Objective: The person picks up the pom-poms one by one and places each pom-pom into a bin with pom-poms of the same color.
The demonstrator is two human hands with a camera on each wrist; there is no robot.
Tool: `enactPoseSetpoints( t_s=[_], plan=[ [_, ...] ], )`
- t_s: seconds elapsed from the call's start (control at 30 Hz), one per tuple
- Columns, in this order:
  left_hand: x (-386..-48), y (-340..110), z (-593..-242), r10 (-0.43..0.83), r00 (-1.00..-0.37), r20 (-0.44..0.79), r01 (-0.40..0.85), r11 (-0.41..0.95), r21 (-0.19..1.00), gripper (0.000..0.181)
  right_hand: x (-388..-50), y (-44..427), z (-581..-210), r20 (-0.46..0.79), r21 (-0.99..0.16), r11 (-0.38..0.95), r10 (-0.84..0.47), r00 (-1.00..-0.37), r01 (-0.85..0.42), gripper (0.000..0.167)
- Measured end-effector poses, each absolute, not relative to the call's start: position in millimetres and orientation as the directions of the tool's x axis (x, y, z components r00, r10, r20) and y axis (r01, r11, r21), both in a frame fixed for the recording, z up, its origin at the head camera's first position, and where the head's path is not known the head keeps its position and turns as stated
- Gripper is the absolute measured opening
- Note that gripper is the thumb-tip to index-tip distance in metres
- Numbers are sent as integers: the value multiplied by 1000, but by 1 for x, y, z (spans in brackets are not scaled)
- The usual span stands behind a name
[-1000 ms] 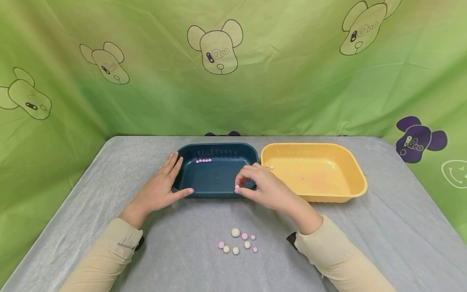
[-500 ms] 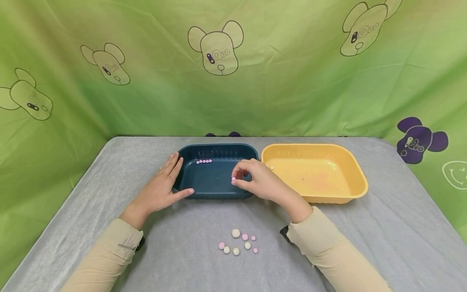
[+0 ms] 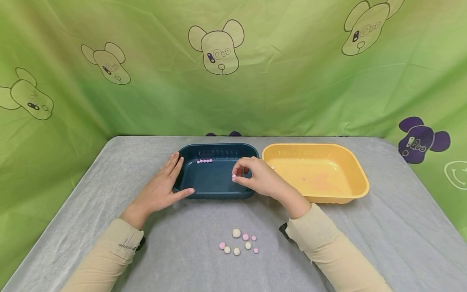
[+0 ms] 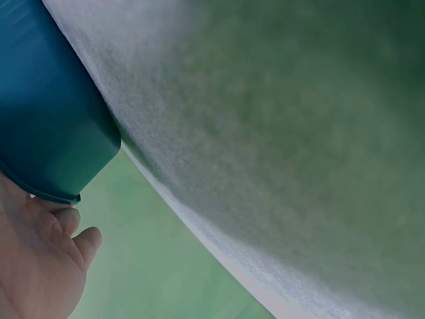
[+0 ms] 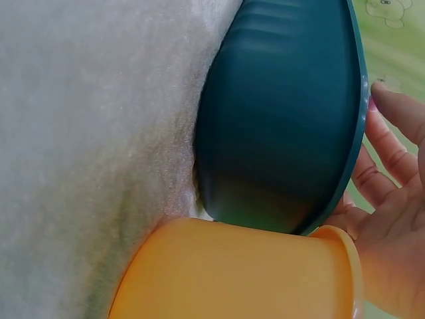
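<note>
The left hand lies with fingers extended and spread, thumb well apart, on the left end of the dark blue tray; a push from it might slide or tip the tray and break up the row of pink balls set close together beyond the thumb, near the far wall. Between the forearms, nearer the person than either hand, loose pink and white balls rest on the grey cloth; a dragging sleeve could send these rolling. The right hand pinches a small pink ball between thumb and fingertip over the tray's right side; so small and round, it could squirt free if squeezed off-centre, or bounce if let go too high. Right of that hand, the yellow tray holds a white ball partly hidden behind the wrist, where a knock might shift it. As for writing, fine dark marks on the left sleeve are illegible; beyond both hands, the green curtain repeats cartoon heads lettered "Qee".
</note>
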State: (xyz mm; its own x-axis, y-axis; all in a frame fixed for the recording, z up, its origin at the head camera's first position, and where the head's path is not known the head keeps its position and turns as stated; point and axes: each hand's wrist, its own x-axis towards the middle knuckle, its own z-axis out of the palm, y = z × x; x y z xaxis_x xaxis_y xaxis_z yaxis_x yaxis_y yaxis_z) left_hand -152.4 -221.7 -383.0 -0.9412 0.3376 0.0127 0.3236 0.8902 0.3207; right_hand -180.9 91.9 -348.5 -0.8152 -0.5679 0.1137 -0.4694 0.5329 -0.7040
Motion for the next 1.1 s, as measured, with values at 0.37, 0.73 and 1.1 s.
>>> enactPoseSetpoints(
  t_s=[0.37, 0.73, 1.1],
  plan=[
    [-151, -221, -383, 339, -941, 22, 328, 887, 324, 103, -181, 93, -350, 118, -693, 540, -568, -815, -477, 11],
    [-153, -221, -381, 347, -938, 29, 336, 879, 338, 103, -181, 96, -344, 96, -725, 535, -546, -833, -434, 7],
    [-152, -222, -382, 345, -938, 28, 335, 884, 326, 103, -180, 99, -346, 81, -715, 539, -569, -818, -445, 8]
  ],
)
